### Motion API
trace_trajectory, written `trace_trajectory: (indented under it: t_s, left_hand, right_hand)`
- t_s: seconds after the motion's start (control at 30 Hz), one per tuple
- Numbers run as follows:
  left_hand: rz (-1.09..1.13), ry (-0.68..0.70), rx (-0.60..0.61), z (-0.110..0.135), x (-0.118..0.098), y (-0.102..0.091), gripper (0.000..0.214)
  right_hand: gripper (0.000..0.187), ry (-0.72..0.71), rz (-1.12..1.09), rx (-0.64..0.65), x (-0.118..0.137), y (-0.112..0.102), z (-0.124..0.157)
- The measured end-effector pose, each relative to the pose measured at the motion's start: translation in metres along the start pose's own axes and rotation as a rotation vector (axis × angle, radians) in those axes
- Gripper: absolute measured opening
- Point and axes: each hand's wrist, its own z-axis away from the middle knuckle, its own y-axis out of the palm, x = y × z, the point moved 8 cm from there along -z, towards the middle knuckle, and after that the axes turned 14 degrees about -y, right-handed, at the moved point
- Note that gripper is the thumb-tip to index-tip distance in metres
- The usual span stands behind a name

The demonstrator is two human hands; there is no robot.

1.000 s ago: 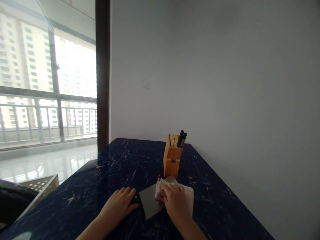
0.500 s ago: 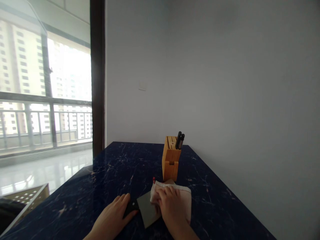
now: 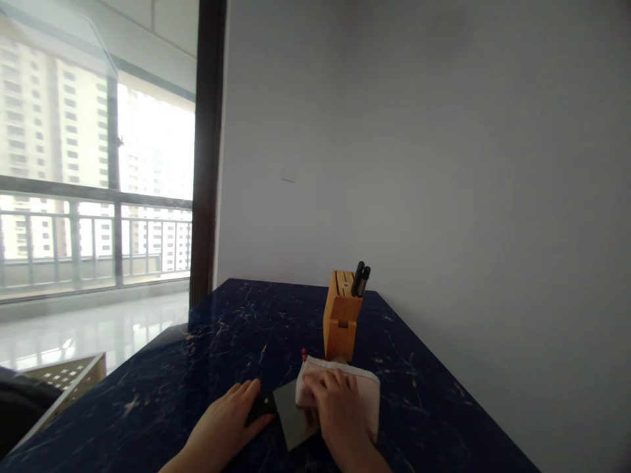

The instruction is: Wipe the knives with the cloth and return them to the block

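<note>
My left hand (image 3: 229, 417) is closed around the black handle of a cleaver (image 3: 292, 420), whose wide metal blade points right across the table. On the blade rests a pale pinkish-white cloth (image 3: 367, 394), pressed down under my right hand (image 3: 340, 407). The fingers of that hand are bent over the cloth and grip it; part of the blade is hidden beneath. A small red thing (image 3: 303, 355) shows at the cloth's upper left corner; I cannot make out what it is. Just beyond the cloth stands a wooden knife block (image 3: 342, 315) with black handles (image 3: 361, 279) in its right slots.
The dark blue marbled table (image 3: 256, 328) narrows toward the grey wall (image 3: 444, 197). At lower left is a crate with a perforated side (image 3: 69, 381), dark material in it. A glazed balcony door (image 3: 98, 164) lies left, with a dark frame post (image 3: 207, 157).
The view has turned slightly left, so the block and window sit a little further right. Both hands keep their holds on the cleaver and the cloth, almost unmoved.
</note>
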Motion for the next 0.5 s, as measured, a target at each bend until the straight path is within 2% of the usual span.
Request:
trace_trajectory:
  t_s: [0.13, 0.33, 0.5]
  left_hand:
    - [0.009, -0.013, -0.004, -0.001, 0.0, -0.001, 0.038]
    - [0.006, 0.008, -0.007, 0.001, -0.004, -0.003, 0.034]
    - [-0.005, 0.004, 0.011, 0.003, -0.006, -0.006, 0.03]
  right_hand:
    - [0.035, 0.052, 0.053, 0.016, -0.011, -0.003, 0.002]
    - [0.037, -0.065, -0.02, 0.058, 0.01, -0.002, 0.001]
    - [0.034, 0.052, 0.048, 0.038, -0.01, -0.012, 0.007]
